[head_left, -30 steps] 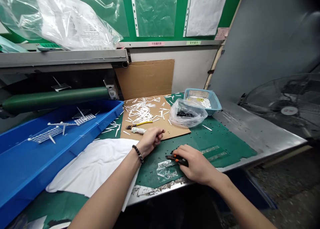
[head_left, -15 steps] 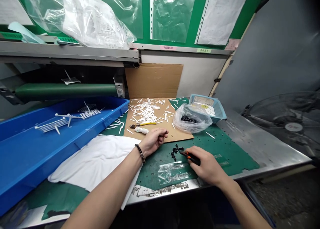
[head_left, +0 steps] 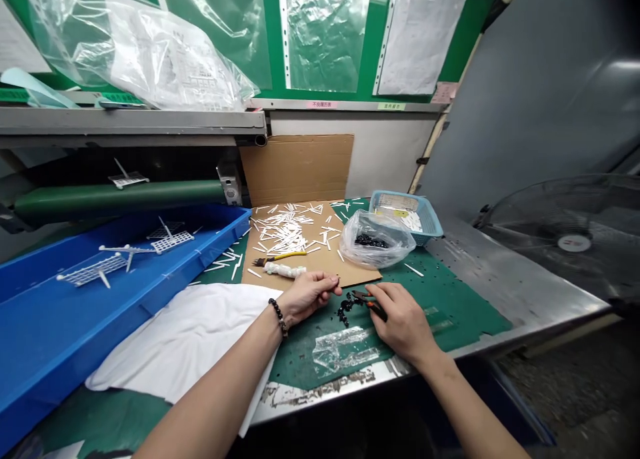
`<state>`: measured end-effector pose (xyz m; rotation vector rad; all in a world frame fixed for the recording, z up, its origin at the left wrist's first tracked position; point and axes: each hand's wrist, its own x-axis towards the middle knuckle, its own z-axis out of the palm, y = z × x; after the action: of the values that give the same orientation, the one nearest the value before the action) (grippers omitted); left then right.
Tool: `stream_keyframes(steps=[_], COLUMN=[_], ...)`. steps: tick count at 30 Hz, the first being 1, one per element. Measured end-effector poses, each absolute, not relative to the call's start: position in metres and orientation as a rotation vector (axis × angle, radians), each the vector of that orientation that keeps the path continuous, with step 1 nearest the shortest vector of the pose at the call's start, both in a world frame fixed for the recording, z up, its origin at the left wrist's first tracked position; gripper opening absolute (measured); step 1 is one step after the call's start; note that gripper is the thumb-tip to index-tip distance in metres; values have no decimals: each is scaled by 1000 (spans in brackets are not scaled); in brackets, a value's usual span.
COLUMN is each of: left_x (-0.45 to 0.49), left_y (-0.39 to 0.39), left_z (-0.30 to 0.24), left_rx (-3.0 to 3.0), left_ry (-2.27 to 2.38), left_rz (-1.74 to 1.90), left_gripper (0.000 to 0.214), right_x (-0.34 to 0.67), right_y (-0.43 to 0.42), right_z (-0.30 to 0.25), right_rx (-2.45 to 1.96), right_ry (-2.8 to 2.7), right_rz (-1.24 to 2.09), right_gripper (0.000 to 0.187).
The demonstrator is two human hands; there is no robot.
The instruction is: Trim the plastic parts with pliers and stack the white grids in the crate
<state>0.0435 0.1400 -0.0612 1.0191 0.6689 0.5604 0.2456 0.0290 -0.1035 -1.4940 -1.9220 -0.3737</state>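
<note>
My left hand [head_left: 311, 295] is closed in a pinch above the green mat, with a tiny dark piece at its fingertips. In my right hand [head_left: 404, 320] is a pair of nippers [head_left: 376, 307] with black and orange handles; the jaws point left towards the left fingertips, a little apart from them. Below and between the hands lies a small heap of shiny black parts [head_left: 345, 307] on the mat. A clear plastic bag [head_left: 400, 249] holding more black pieces stands behind. White sticks [head_left: 285, 235] are strewn over a cardboard sheet [head_left: 357, 272].
Yellow-handled cutters [head_left: 289, 255] and a white wrapped bundle [head_left: 285, 270] lie on the cardboard. A blue tray [head_left: 30, 339] with white lattice pieces is left, beside a white cloth [head_left: 170, 345]. A light-blue basket [head_left: 431, 220] stands back right; a fan [head_left: 573, 242] is farther right.
The nippers have risen slightly from the black heap and turned towards my left fingertips. My left hand has come lower. The whole view has shifted a little.
</note>
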Motion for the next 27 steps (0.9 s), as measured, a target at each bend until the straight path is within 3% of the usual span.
stream_keyframes(steps=[27], left_x=[70], left_y=[117], left_z=[-61], left_rx=[1110], left_ry=[738], left_rz=[549], left_gripper=[33], right_x=[241], right_y=[24], right_z=[-85], right_rx=[-1713], right_ry=[-1988], right_rz=[-532], right_gripper=[21])
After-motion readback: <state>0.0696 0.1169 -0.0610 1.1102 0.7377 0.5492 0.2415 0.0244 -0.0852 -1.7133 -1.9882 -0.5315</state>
